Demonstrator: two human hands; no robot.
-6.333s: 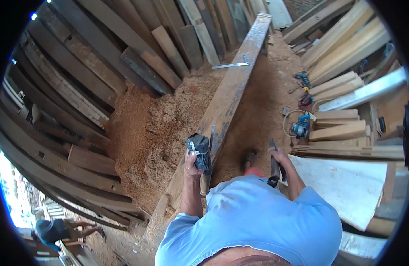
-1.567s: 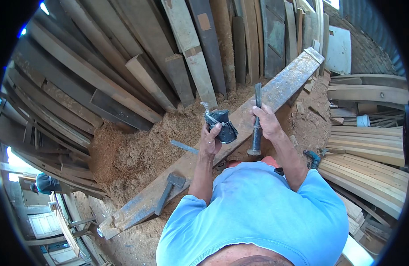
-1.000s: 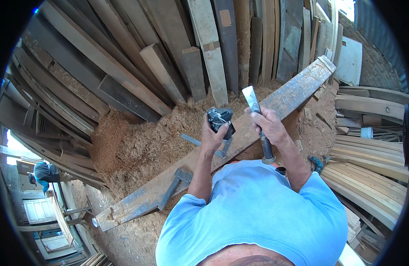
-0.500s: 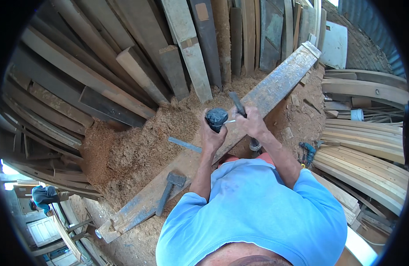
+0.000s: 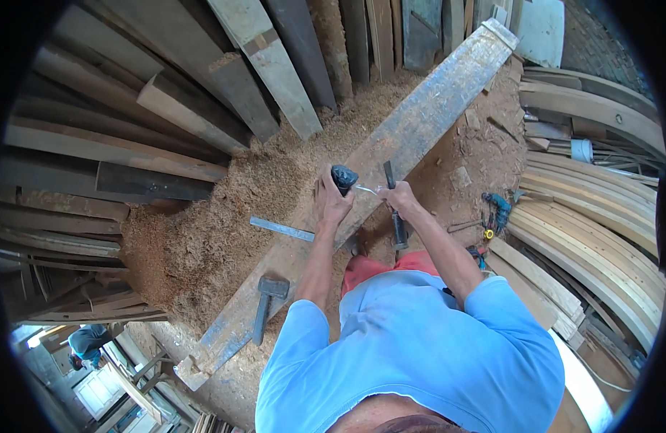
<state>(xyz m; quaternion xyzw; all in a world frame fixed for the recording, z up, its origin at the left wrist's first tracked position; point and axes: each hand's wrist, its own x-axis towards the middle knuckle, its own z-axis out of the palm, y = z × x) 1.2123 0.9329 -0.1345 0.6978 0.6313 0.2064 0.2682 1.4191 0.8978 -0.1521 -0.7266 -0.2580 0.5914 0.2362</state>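
My left hand (image 5: 331,198) is wrapped around a dark tool with a bulky black, shiny top (image 5: 344,177). A thin bright metal rod (image 5: 367,189) spans the gap between this top and my right hand (image 5: 398,197). My right fingers are closed round a dark bar-like tool (image 5: 399,229), whose other end sticks out beyond the fist. Its exact kind cannot be told. Both hands are above or beside a long worn plank (image 5: 405,137). On the plank lie a wooden-looking mallet (image 5: 272,290) and a flat grey metal strip (image 5: 282,229), which juts past its edge.
Wood shavings (image 5: 210,231) are heaped along the far side, below leaning boards (image 5: 275,79). Stacked timber (image 5: 585,252) stands at the right. A teal power drill (image 5: 499,211) and a yellow tape measure (image 5: 489,234) lie on the ground. Another person (image 5: 88,344) bends at the far left.
Both hands have shifted slightly nearer to me, still gripping the same tools. The view has tilted, so more ground shows at the right, including the tape measure.
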